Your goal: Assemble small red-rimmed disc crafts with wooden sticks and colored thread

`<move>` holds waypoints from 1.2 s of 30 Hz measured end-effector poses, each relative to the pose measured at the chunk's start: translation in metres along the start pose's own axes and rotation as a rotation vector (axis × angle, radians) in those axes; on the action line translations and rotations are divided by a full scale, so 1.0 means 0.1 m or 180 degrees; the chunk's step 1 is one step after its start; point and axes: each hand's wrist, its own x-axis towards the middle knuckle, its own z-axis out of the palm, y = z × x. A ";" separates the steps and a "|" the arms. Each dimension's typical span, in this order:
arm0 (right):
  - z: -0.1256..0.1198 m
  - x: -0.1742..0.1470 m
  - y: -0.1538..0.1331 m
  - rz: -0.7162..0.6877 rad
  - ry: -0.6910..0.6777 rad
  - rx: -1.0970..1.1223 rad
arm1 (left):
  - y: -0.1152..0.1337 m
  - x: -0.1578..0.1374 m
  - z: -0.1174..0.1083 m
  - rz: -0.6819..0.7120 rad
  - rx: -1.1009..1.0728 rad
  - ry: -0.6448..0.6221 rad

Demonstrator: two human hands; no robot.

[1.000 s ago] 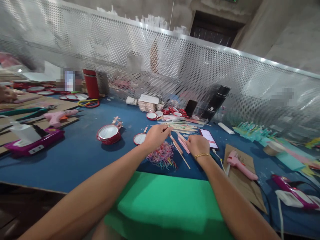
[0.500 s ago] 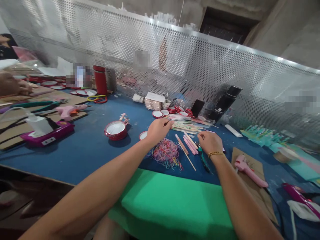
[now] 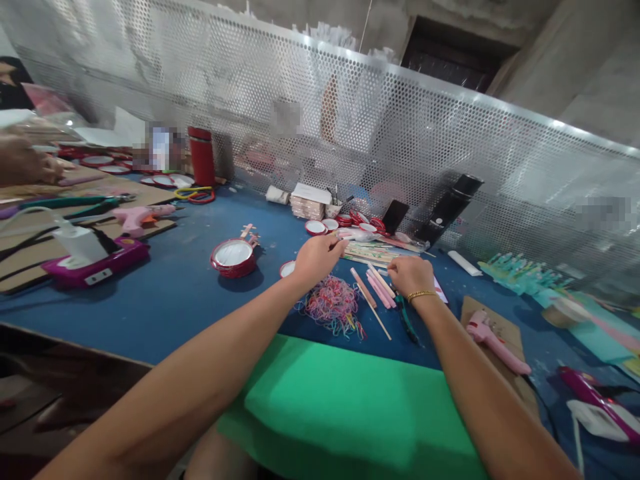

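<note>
My left hand hovers near flat printed sticks, its fingers pinched together; anything between them is too small to see. Below it lies a tangled heap of coloured strings. My right hand, with a gold bracelet at its wrist, has its fingers curled in beside several pink and cream glue-stick-like rods. What it grips, if anything, is hidden. Green-handled pliers lie just under that hand. A thin wooden stick rests near the strings.
Red-rimmed round pieces lie behind my hands, and a stack of them stands left. A pink glue gun rests on cardboard at right. Purple power strips, a red bottle and a black bottle stand around. A co-worker's hand is far left.
My right hand has moved a little to the left, closer to the rods and my left hand. My left hand stays almost where it was, still pinched.
</note>
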 end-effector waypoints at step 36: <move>0.04 0.62 -0.44 0.0261 -0.1370 0.0371 | 0.04 -0.01 -0.02 0.0157 -0.0035 -0.0029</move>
